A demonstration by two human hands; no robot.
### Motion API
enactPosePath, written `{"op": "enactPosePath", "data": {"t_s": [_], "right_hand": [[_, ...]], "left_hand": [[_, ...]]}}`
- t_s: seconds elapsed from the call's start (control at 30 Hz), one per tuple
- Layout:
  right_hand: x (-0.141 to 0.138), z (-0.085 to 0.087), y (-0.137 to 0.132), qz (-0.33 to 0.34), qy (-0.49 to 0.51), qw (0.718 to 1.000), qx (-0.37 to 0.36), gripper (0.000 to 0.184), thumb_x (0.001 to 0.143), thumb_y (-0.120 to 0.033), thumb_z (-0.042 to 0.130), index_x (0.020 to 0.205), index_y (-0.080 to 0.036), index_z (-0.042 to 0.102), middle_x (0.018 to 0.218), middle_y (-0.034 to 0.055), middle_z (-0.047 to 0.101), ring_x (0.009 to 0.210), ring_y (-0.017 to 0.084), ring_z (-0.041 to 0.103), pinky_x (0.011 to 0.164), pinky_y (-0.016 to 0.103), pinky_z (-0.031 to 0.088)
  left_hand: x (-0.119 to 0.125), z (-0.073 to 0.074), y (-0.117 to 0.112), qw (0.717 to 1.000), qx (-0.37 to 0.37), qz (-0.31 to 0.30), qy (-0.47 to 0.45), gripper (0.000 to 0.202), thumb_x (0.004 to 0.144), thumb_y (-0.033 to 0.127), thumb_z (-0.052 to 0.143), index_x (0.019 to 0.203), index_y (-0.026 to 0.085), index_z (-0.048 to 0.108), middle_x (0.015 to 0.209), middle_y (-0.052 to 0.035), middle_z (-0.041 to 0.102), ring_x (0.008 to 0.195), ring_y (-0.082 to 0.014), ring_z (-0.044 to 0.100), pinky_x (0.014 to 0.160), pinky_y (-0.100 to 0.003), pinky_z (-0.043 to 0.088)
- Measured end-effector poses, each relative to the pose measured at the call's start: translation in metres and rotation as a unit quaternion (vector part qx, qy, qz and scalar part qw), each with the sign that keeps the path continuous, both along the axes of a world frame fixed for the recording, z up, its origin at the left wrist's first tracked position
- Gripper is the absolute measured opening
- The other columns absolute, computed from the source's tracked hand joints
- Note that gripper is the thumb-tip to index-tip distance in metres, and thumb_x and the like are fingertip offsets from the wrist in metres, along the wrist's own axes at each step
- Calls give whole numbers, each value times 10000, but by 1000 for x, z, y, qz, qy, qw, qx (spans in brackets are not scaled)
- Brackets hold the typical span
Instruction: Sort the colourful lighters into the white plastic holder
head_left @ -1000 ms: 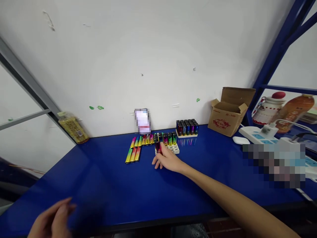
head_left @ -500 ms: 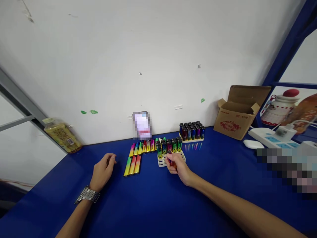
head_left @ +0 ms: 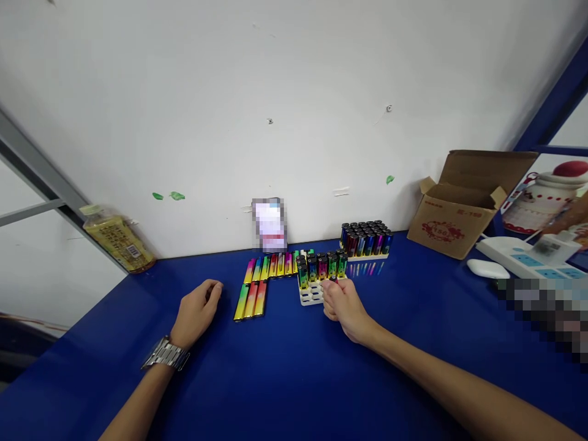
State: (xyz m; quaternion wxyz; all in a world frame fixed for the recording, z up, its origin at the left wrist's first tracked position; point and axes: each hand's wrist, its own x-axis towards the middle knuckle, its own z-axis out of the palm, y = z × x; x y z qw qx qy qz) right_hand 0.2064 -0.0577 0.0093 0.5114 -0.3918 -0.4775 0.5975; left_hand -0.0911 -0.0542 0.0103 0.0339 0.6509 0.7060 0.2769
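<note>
My right hand (head_left: 344,306) is closed around a lighter (head_left: 334,279), whose dark top shows above my fist. It is over the front right of a white holder (head_left: 312,300) with rows of holes. Upright lighters (head_left: 322,266) with black tops fill the holder's back rows; several front holes show bare. My left hand (head_left: 197,309), with a metal watch at the wrist, rests on the blue table in a loose curl, with nothing visible in it. Between my hands lie shiny multicoloured lighters (head_left: 250,300), three in a front row and several behind.
A second holder packed with lighters (head_left: 366,239) stands by the wall. A phone (head_left: 269,225) leans there too. An opened cardboard box (head_left: 452,223), a white case (head_left: 487,269) and a power strip (head_left: 519,260) are at right. A bottle of yellow liquid (head_left: 118,240) stands at left.
My right fist has turned and shifted slightly right over the holder, so less of the lighter shows. The left hand stays resting. The whole view has shifted a little.
</note>
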Motion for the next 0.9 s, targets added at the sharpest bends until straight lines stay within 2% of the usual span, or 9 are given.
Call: {"op": "enactPosePath", "data": {"t_s": [0.13, 0.3, 0.53, 0.8, 0.9], "right_hand": [[0, 5, -2, 21, 12, 1000, -18, 449, 681, -473, 575, 429, -236, 288, 360, -105, 211, 322, 28, 176, 339, 210, 119], [0, 4, -1, -5, 40, 999, -20, 384, 669, -413, 546, 468, -245, 265, 380, -119, 192, 319, 23, 147, 334, 203, 108], [0, 0, 0, -8, 43, 999, -21, 362, 700, -381, 534, 500, -240, 268, 405, -120, 201, 330, 25, 152, 337, 198, 111], [0, 0, -1, -10, 32, 999, -17, 458, 683, -480, 593, 457, -236, 278, 389, -111, 211, 329, 27, 172, 342, 204, 121], [2, -1, 1, 14, 13, 1000, 3, 502, 706, -545, 600, 451, -225, 311, 386, -95, 236, 343, 36, 199, 357, 212, 148]], "left_hand": [[0, 0, 1, 1000, 3, -1, 6, 405, 829, 519, 345, 830, 216, 613, 690, -8, 677, 641, -189, 616, 602, -274, 429], [1, 0, 1, 1000, -6, 1, 6, 408, 822, 521, 343, 831, 212, 610, 699, -15, 677, 667, -198, 624, 612, -276, 430], [2, 1, 0, 1000, -8, -1, 14, 405, 817, 518, 341, 816, 211, 606, 676, -13, 658, 639, -194, 605, 608, -280, 428], [1, 0, 0, 1000, -9, -12, 22, 402, 829, 504, 340, 812, 208, 612, 688, -17, 657, 638, -190, 596, 608, -279, 421], [0, 0, 1, 1000, -6, -14, 21, 399, 831, 499, 339, 813, 211, 615, 694, -15, 661, 638, -187, 595, 608, -276, 421]]}}
